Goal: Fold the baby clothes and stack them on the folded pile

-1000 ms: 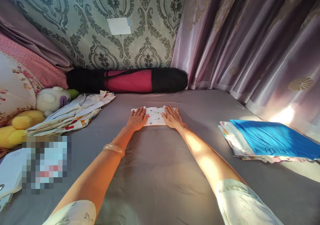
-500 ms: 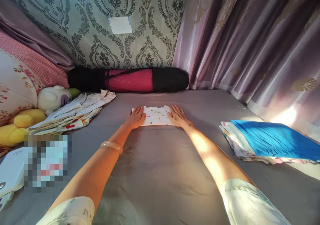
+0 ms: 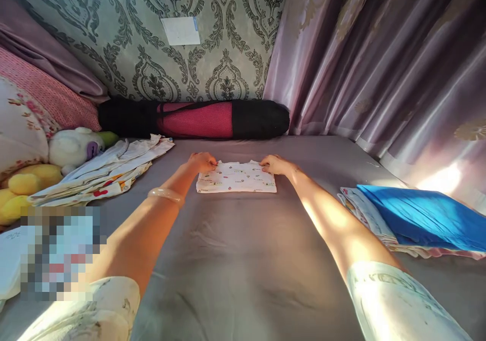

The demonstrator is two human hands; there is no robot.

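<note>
A small white garment with a tiny scattered print [image 3: 237, 178] lies folded into a flat rectangle on the grey bed sheet [image 3: 228, 240]. At its far left corner my left hand [image 3: 203, 162] is closed, the fingers pinching the cloth's edge. My right hand [image 3: 277, 165] pinches the far right corner in the same way. Between the hands the garment's far edge shows a shallow dip, like a neckline. A pale bangle circles my left wrist.
Folded clothes with a blue piece [image 3: 421, 219] on top lie at right. To the left are loose white clothes [image 3: 110, 166], plush toys [image 3: 74, 146], a white device [image 3: 15, 255] and a blurred-out item. A black and red rolled bag [image 3: 193, 119] lies along the wall.
Both hands were lying flat on the garment's sides. They have slid to its far corners and their fingers have closed on the edge, uncovering more of the print.
</note>
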